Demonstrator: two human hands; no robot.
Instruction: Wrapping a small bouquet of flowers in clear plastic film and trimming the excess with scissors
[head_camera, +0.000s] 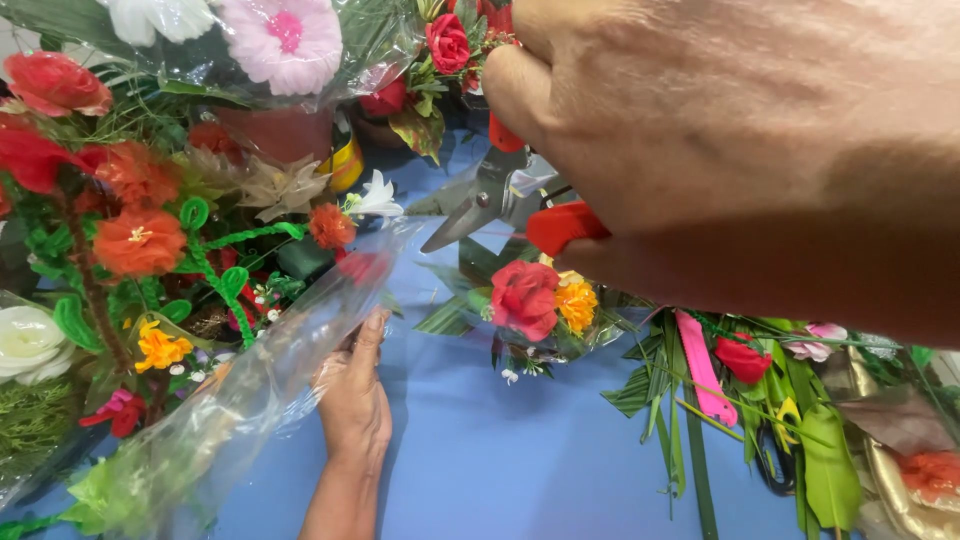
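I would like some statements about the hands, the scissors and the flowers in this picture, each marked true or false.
1. The right hand holds red-handled scissors. True.
2. The scissor blades are shut tight. False: they stand slightly apart.
3. The left hand touches clear plastic wrap. True.
4. The table is green. False: it is blue.
5. A red rose lies beside an orange flower. True.
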